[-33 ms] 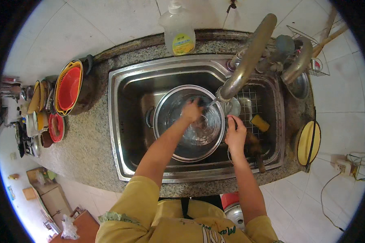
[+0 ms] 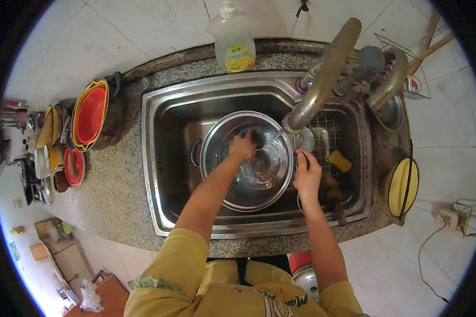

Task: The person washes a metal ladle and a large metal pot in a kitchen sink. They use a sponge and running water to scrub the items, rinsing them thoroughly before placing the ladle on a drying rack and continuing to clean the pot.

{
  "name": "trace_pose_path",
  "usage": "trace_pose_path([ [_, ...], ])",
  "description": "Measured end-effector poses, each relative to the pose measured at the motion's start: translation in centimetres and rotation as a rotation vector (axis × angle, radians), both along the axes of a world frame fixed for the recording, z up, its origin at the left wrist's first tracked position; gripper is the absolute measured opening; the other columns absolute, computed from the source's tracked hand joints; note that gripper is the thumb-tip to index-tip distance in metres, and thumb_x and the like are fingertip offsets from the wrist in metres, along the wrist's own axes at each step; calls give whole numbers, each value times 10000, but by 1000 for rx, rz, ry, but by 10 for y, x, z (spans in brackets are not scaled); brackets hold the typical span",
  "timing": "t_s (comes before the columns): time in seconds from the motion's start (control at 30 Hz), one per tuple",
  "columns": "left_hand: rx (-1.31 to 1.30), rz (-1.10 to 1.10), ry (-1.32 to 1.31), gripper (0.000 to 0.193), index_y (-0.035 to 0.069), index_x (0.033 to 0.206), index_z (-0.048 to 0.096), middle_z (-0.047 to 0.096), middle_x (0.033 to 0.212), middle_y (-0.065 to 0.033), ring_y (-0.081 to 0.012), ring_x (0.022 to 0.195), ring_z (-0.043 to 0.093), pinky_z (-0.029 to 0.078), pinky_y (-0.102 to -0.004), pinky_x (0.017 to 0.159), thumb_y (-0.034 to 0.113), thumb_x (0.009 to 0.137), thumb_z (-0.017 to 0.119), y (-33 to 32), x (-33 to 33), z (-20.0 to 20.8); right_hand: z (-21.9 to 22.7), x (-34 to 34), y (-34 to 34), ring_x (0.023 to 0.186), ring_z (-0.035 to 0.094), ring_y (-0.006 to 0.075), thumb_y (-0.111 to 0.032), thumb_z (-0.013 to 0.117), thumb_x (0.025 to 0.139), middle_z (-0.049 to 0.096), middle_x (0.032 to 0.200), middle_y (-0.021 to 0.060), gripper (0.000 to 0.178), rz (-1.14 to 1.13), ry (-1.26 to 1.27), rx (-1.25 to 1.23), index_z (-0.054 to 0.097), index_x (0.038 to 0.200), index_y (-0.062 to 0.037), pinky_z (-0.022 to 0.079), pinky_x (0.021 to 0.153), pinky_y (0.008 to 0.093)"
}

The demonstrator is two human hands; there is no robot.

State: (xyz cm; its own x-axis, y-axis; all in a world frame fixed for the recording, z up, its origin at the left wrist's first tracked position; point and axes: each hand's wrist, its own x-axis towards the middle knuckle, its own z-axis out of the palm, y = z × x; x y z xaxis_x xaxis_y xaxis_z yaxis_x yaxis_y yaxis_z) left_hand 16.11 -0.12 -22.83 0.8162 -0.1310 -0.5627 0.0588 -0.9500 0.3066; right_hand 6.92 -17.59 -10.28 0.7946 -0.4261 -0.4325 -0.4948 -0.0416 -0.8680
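A round metal pot (image 2: 225,182) sits in the steel sink, with a thin stream of water running into it from the faucet (image 2: 314,87). Inside the pot, my left hand (image 2: 241,148) is closed on a dark scrubber (image 2: 255,137), blurred and partly covered by the fingers. My right hand (image 2: 308,171) grips the pot's right side handle (image 2: 296,161), its thumb on top. The pot's other handle (image 2: 195,153) points left and is free.
Right of the pot, a yellow sponge (image 2: 339,160) lies on a wire rack (image 2: 325,127) in the sink (image 2: 156,174). A soap bottle (image 2: 232,42) stands behind the sink. Red and yellow baskets (image 2: 90,113) are at left; a yellow oval container (image 2: 402,186) is at right.
My left hand has shifted slightly left inside the pot with the scrubber. The right hand and the pot have stayed in place.
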Motion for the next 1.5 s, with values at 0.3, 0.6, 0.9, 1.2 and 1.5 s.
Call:
trace_pose_path([
  [0.3,-432,-246,51,619,124,1294,270,257,1277,-265,-396,1064,421,367,-424,892,211,760,571,8,-96,-4,-8,0,6,638,543,191,-219,498,844,604,820,119,237,47,-119,-142,586,942,-22,427,614,293],
  [0.6,29,-80,316,676,162,1355,83,16,1363,-274,-424,1229,204,270,-403,978,300,832,488,19,-66,10,8,5,10,767,559,191,-175,516,833,609,848,115,198,-46,29,54,589,933,-20,422,716,290],
  [0.9,-105,-770,-147,720,121,1354,97,84,1354,-279,-401,1245,182,265,-419,983,241,795,535,5,-68,1,-2,10,13,841,572,221,-176,506,841,609,896,137,209,54,-153,-109,581,938,-7,414,768,291],
  [1.2,-714,-497,12,482,67,1146,479,485,1123,-231,-349,964,529,423,-379,817,66,673,574,-2,-85,34,-2,6,13,839,570,205,-166,504,842,605,897,131,202,27,-162,-101,581,940,-7,415,758,283],
  [1.5,179,-451,-336,652,55,1230,366,354,1288,-137,-274,1137,400,373,-447,884,297,694,648,21,-17,-5,-1,3,9,854,570,228,-177,498,844,595,917,145,207,30,-139,-102,577,946,-15,415,758,290],
])
